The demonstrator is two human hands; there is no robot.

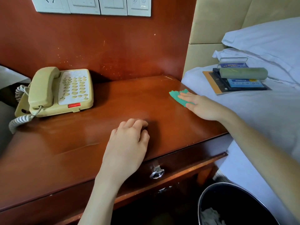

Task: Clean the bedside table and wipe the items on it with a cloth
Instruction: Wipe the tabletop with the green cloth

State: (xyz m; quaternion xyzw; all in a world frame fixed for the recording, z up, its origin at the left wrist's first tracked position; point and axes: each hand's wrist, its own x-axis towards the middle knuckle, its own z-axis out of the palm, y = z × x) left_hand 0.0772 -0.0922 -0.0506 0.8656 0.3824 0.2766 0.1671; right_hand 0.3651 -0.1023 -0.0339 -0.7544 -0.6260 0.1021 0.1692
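Note:
The reddish wooden bedside table (113, 101) fills the middle of the view. My right hand (203, 106) lies flat with straight fingers on a green cloth (177, 96), pressing it onto the table's right side near the bed. My left hand (129, 140) rests on the table's front middle with its fingers loosely curled, holding nothing. A cream corded telephone (61, 91) sits at the table's back left, its coiled cord hanging off the left edge.
On the white bed (259, 114) at right lie a stack of cards and booklets (235, 83) with a green cylinder on top, beside a pillow (267, 39). A drawer ring pull (156, 173) hangs below the tabletop. A black bin (227, 205) stands lower right. Wall switches (90, 5) are above.

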